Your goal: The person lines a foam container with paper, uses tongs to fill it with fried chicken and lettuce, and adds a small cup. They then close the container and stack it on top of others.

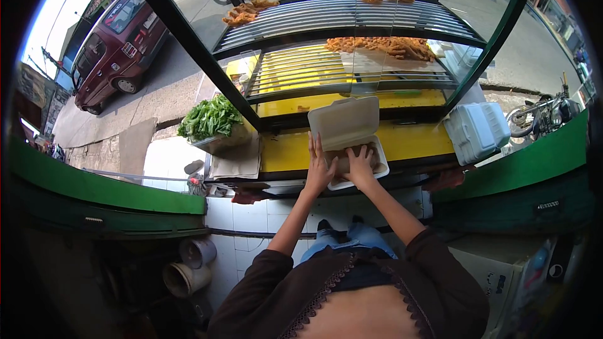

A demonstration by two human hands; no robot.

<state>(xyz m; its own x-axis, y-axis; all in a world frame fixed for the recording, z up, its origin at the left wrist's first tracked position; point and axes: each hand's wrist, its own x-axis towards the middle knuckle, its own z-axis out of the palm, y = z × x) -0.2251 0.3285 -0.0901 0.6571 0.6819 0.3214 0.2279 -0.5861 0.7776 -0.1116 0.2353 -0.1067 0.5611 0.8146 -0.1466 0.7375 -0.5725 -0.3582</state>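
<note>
A white foam takeout box [345,115] stands at the yellow counter's near edge, its lid tilted up and away from me. Brown paper [343,162] lines the base. My left hand [319,164] is at the box's left side, fingers stretched out, touching the paper's edge. Inside the base, my right hand [360,167] presses on the paper with spread fingers. Neither hand appears to grasp anything, and whatever lies under the right palm is hidden.
Fried food [383,46] lies on the slatted shelves of the glass case. Leafy greens [210,117] fill a container at left, beside brown paper sheets [236,162]. Stacked foam boxes [478,130] stand at right. The case's dark frame [201,56] rises in front.
</note>
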